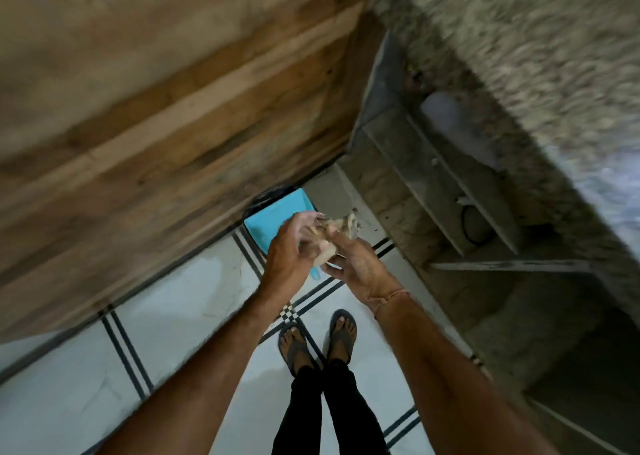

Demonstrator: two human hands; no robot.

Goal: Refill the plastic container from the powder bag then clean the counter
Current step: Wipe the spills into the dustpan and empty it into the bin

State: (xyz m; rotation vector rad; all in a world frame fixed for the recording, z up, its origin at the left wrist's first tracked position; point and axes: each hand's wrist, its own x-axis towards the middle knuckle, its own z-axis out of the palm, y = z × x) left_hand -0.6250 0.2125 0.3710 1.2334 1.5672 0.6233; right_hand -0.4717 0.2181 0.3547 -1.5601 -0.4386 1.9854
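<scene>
Both my hands meet over the floor, holding a crumpled, pale clear plastic bag [327, 238] between them. My left hand [291, 250] grips its left side with fingers curled. My right hand [356, 264] clutches its right side; a thin cord sits on that wrist. Below the hands a blue dustpan [273, 220] lies on the floor beside a bin with a dark liner [266, 194]. The plastic container is not in view. The speckled stone counter [519, 56] runs along the upper right, blurred.
A wooden panel wall [156, 125] fills the left. Grey shelves [450, 195] sit under the counter on the right. The white tiled floor [173, 316] has dark stripes. My feet in sandals [318, 343] stand just behind the hands.
</scene>
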